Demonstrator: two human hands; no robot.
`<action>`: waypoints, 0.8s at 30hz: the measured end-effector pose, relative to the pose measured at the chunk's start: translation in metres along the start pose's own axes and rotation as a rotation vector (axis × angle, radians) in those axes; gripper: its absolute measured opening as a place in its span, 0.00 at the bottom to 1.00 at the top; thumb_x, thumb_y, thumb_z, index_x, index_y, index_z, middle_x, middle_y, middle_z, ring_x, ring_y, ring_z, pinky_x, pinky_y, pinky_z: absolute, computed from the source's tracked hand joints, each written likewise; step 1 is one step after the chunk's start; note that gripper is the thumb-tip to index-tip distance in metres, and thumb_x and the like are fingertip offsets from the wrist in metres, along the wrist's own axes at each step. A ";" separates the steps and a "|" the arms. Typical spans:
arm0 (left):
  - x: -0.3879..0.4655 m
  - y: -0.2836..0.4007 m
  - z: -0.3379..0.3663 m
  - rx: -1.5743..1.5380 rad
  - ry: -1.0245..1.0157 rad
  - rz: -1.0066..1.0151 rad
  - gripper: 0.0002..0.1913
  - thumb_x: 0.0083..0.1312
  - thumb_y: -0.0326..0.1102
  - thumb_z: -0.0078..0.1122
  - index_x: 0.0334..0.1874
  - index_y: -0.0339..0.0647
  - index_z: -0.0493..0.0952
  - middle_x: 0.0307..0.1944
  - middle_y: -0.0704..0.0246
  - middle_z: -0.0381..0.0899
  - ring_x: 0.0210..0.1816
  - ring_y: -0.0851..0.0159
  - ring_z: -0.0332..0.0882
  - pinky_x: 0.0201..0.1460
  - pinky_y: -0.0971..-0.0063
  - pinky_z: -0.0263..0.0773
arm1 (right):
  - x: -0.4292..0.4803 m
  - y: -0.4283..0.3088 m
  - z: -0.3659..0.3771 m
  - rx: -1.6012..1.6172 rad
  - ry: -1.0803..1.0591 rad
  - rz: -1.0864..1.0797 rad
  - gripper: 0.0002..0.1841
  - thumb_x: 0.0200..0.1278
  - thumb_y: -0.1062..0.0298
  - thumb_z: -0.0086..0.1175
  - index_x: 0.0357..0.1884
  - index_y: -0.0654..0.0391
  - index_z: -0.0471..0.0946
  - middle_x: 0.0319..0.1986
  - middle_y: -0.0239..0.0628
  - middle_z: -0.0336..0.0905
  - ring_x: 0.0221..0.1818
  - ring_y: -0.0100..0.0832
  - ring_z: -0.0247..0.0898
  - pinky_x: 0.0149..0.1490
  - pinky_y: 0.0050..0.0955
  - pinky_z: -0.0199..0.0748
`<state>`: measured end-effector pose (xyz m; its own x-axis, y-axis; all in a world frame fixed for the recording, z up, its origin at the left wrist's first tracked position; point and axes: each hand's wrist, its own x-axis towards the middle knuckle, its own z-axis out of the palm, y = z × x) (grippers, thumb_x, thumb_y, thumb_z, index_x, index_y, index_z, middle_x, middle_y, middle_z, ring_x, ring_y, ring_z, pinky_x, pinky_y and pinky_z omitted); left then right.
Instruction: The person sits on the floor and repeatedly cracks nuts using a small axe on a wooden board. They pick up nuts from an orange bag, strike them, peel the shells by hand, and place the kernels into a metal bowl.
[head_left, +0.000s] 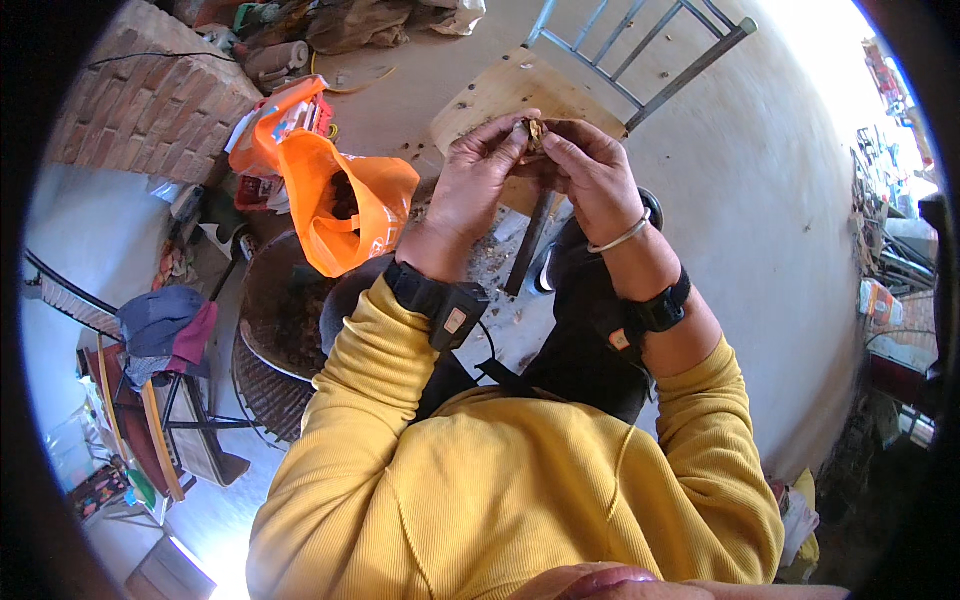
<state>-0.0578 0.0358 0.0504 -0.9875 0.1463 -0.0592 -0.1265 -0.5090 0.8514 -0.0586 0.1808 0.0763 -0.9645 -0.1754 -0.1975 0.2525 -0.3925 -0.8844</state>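
My left hand and my right hand meet over a chair with a wooden seat. Between their thumbs and fingertips is a small, brown, broken nut-like piece, pinched from both sides. Fingers cover much of it, so its exact kind is unclear. Small dark bits lie on the seat around my hands. Below them a dark bar, perhaps a chair leg, slants down towards the littered floor between my knees.
Left of my hands stands an open orange bag with dark contents, beside a red plastic basket. Nearer me is a wide round container holding brown material. The chair's metal backrest rises beyond the seat. A brick structure stands far left.
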 end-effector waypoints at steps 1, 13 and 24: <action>0.000 0.001 -0.002 0.036 0.023 0.012 0.14 0.71 0.33 0.54 0.55 0.37 0.78 0.44 0.70 0.82 0.41 0.74 0.78 0.48 0.79 0.75 | 0.000 0.001 0.002 -0.081 0.020 -0.043 0.11 0.67 0.68 0.56 0.44 0.67 0.78 0.31 0.35 0.82 0.28 0.23 0.77 0.33 0.21 0.76; -0.002 0.003 -0.030 -0.038 0.017 -0.115 0.14 0.68 0.32 0.59 0.55 0.41 0.77 0.44 0.71 0.81 0.41 0.73 0.79 0.45 0.78 0.76 | 0.004 0.024 0.010 0.100 0.103 0.062 0.08 0.65 0.69 0.57 0.37 0.65 0.79 0.25 0.34 0.79 0.23 0.24 0.73 0.27 0.22 0.70; -0.002 0.004 -0.046 0.152 -0.041 -0.062 0.15 0.62 0.32 0.67 0.49 0.43 0.75 0.39 0.75 0.79 0.41 0.76 0.75 0.44 0.80 0.75 | 0.003 0.032 0.010 -0.259 0.068 -0.157 0.09 0.65 0.72 0.58 0.43 0.67 0.80 0.29 0.30 0.81 0.26 0.19 0.75 0.32 0.18 0.75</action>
<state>-0.0610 -0.0059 0.0299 -0.9732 0.2092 -0.0954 -0.1680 -0.3640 0.9161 -0.0524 0.1588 0.0514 -0.9953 -0.0668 -0.0703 0.0805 -0.1648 -0.9830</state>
